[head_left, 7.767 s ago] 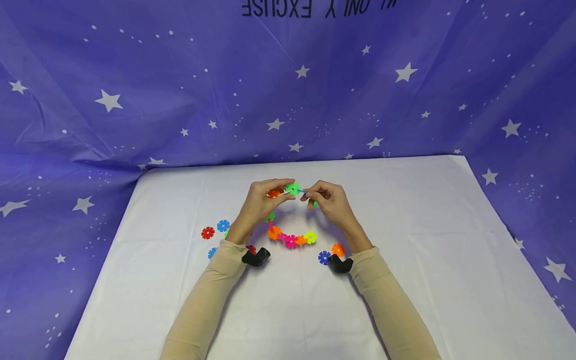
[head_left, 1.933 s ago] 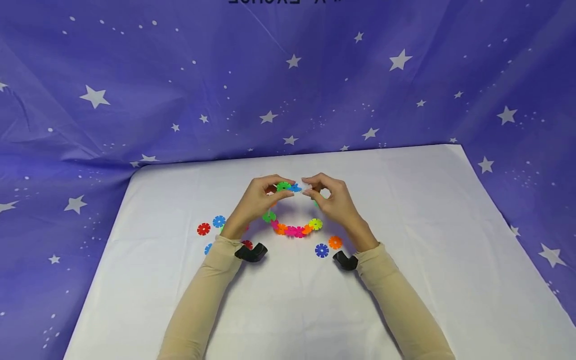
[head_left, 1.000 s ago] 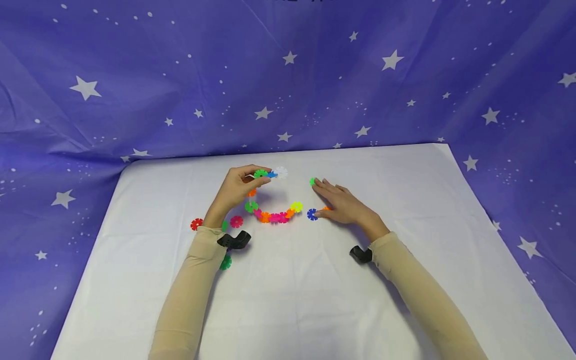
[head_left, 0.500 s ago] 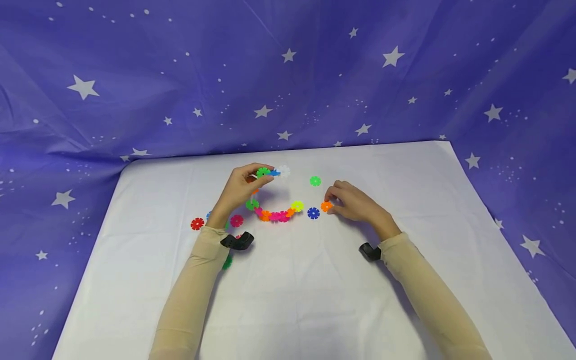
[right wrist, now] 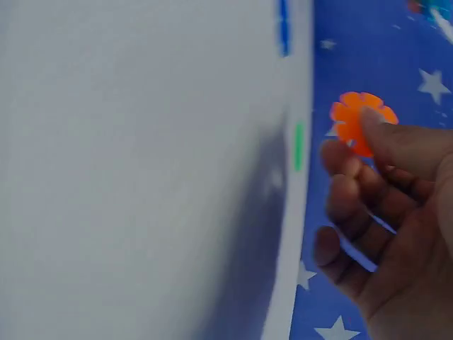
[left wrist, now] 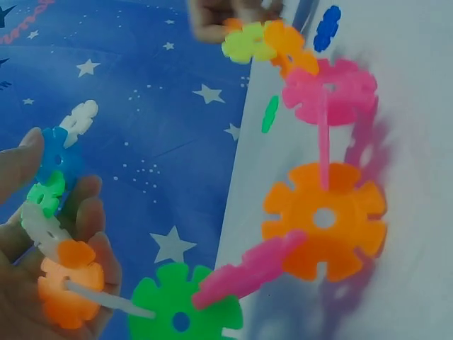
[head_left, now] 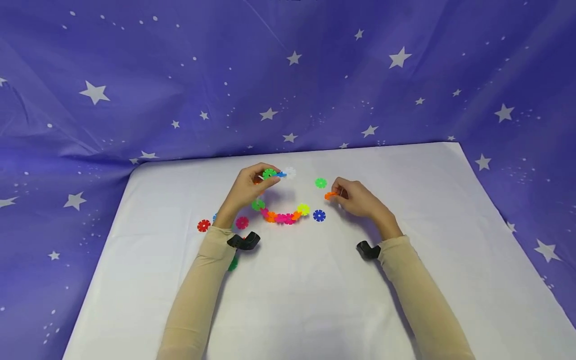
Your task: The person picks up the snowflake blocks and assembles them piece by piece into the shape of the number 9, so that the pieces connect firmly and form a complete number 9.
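Observation:
A chain of slotted plastic snowflake discs curves in a C shape, its near part lying low over the table with a pink disc (head_left: pixel 288 219) and a yellow disc (head_left: pixel 304 209) at its right end. My left hand (head_left: pixel 252 187) pinches the chain's far end, by a green disc (head_left: pixel 269 174) and a blue disc (left wrist: pixel 58 157). A white disc (left wrist: pixel 80 122) sticks out past the fingertips. Between thumb and fingers, my right hand (head_left: pixel 360 199) holds a loose orange snowflake disc (right wrist: pixel 359 122) just above the table, apart from the chain.
A light green disc (head_left: pixel 321 183) and a dark blue disc (head_left: pixel 319 215) lie near the right hand. Red (head_left: pixel 204 225), pink (head_left: pixel 242 222) and dark green discs (head_left: pixel 232 264) lie around the left forearm, which partly hides others. A starry purple cloth (head_left: pixel 288 90) hangs behind the white table (head_left: pixel 306 300).
A white disc now sits beside the blue one at the chain's far end. The right hand let go there, reached to the table and lifted the orange disc. The left hand kept its hold.

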{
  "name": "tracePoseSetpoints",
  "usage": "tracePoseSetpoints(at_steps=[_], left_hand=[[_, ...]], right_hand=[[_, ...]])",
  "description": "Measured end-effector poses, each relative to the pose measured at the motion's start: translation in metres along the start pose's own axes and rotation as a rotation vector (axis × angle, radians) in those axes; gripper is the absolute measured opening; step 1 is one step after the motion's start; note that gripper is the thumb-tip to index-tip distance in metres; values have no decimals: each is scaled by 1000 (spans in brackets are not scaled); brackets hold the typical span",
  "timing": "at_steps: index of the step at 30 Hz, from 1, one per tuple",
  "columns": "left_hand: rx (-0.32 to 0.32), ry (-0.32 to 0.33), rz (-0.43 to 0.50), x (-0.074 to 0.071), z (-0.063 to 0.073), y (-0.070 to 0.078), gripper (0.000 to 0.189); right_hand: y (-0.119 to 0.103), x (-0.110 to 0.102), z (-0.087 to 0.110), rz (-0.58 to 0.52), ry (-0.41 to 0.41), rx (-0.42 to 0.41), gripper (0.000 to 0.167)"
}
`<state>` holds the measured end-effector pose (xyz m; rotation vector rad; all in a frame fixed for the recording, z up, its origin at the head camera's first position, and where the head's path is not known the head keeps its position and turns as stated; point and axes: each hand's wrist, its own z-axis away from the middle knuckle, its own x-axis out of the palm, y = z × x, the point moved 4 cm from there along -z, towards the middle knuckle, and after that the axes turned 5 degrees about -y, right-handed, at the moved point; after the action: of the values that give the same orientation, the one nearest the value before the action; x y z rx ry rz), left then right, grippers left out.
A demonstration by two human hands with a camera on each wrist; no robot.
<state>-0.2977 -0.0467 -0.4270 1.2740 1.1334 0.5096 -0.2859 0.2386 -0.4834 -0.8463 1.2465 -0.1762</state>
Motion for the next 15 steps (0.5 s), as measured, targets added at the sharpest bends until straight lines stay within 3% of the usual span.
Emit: tracePoseSetpoints(at_steps=[7, 10, 14, 15], left_hand=[[-44, -21, -29, 5, 0, -8, 24], [3, -16, -28, 7, -5, -23, 30], [95, -22, -56, 8, -13, -41, 39], [109, -26, -79, 8, -14, -40, 40]], right_hand=[[-35, -3, -13, -190, 246, -73, 11], [-43, 0, -18, -265, 287, -73, 10], [-40, 6, -24, -372, 281, -62, 10], [-40, 7, -25, -394, 278, -65, 10]])
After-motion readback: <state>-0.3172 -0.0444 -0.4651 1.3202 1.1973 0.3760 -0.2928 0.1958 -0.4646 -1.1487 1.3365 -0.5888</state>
